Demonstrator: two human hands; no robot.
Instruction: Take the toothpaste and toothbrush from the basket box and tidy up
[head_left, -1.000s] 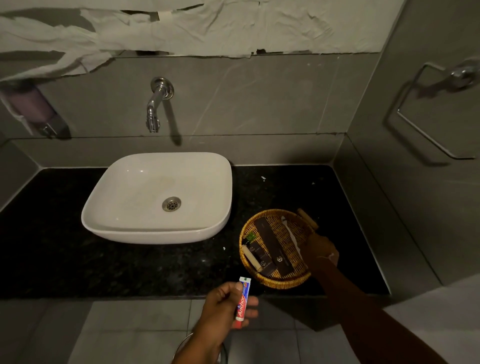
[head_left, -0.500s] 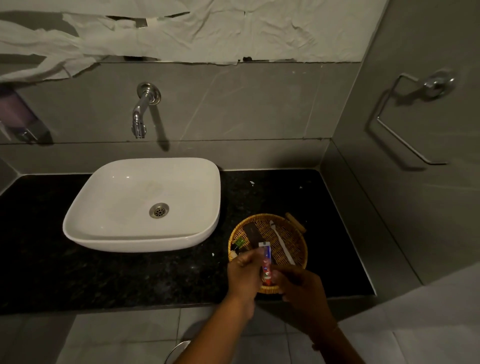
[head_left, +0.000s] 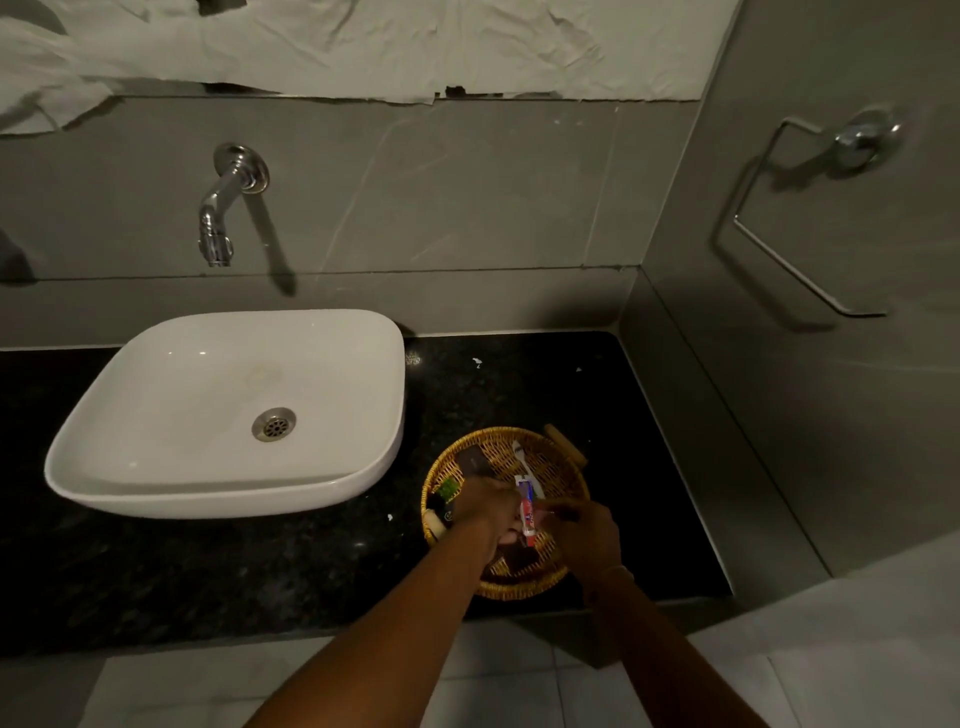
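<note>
A round wicker basket (head_left: 563, 470) stands on the black counter, right of the sink. Over it my left hand (head_left: 485, 506) holds a small red, white and blue toothpaste tube (head_left: 527, 512) upright. My right hand (head_left: 587, 535) meets the tube from the right, its fingers pinching at the tube's side. A white toothbrush (head_left: 522, 457) lies in the basket behind the tube, its head toward the far rim. Dark sachets (head_left: 475, 462), a green item (head_left: 448, 488) and a pale roll (head_left: 435, 522) also lie in the basket, partly hidden by my hands.
A white basin (head_left: 223, 415) sits on the black counter (head_left: 519, 384) to the left, under a chrome wall tap (head_left: 221, 208). A towel ring (head_left: 810, 218) hangs on the right wall. The counter's front edge runs just below the basket; grey floor tiles lie beneath.
My left hand carried the toothpaste tube from below the counter edge up over the basket. My right hand left the basket's right rim and came onto the tube.
</note>
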